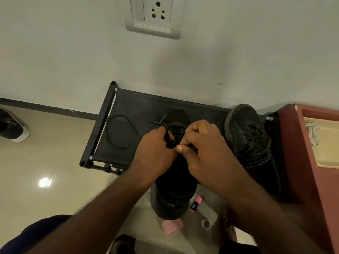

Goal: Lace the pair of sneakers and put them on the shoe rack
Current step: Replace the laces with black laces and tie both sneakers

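A black sneaker lies on the black shoe rack, heel toward me and hanging over the front edge. My left hand pinches its black speckled lace over the eyelets. My right hand pinches the lace from the other side, thumb and fingers curled. The lace's loose end curls in a loop on the rack's left half. A second black sneaker, laced, stands on the rack's right end.
A red cabinet stands close on the right. On the tiled floor lie a pink marker, a pink box and a small white cup. Another shoe lies far left. A wall socket is above.
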A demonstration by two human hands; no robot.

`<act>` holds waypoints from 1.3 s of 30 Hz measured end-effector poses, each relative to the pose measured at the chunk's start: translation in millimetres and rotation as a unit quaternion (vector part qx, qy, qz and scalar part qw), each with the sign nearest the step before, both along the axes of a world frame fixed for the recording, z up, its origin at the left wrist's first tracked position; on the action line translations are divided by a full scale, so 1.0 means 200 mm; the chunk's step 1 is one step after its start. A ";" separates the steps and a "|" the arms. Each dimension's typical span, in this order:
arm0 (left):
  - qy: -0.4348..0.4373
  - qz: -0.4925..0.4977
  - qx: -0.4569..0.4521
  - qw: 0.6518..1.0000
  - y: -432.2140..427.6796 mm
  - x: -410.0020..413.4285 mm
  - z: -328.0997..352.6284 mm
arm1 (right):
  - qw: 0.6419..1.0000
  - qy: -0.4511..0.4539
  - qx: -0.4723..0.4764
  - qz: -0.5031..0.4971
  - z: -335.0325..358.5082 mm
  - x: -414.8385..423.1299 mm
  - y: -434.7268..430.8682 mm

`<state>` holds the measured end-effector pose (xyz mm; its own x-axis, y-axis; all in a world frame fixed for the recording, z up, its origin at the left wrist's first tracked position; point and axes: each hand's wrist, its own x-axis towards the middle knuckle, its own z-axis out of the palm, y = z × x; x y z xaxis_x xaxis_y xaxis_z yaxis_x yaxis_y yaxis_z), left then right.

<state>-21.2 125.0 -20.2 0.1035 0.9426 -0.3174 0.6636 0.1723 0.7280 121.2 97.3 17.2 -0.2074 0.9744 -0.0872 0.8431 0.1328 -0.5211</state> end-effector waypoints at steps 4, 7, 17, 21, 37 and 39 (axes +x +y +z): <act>0.001 -0.013 -0.006 1.000 0.01 -0.02 0.00 | 0.988 0.148 -0.012 0.034 -0.02 -0.02 -0.01; 0.000 -0.022 -0.010 1.000 0.03 -0.01 -0.01 | 0.902 0.425 -0.073 -0.021 0.09 -0.03 -0.03; -0.065 -0.028 -0.088 0.994 0.05 -0.02 -0.02 | 0.999 -0.031 0.015 -0.030 -0.03 -0.06 -0.01; -0.099 -0.032 -0.118 0.988 0.05 -0.02 -0.02 | 0.995 -0.104 0.012 -0.010 0.04 -0.08 -0.01; -0.009 -0.059 -0.043 0.997 0.04 0.01 -0.04 | 0.992 -0.067 -0.102 0.016 0.19 -0.02 -0.06; 0.003 -0.050 -0.042 0.998 0.03 0.00 -0.04 | 0.989 0.101 -0.105 -0.011 0.18 -0.01 -0.07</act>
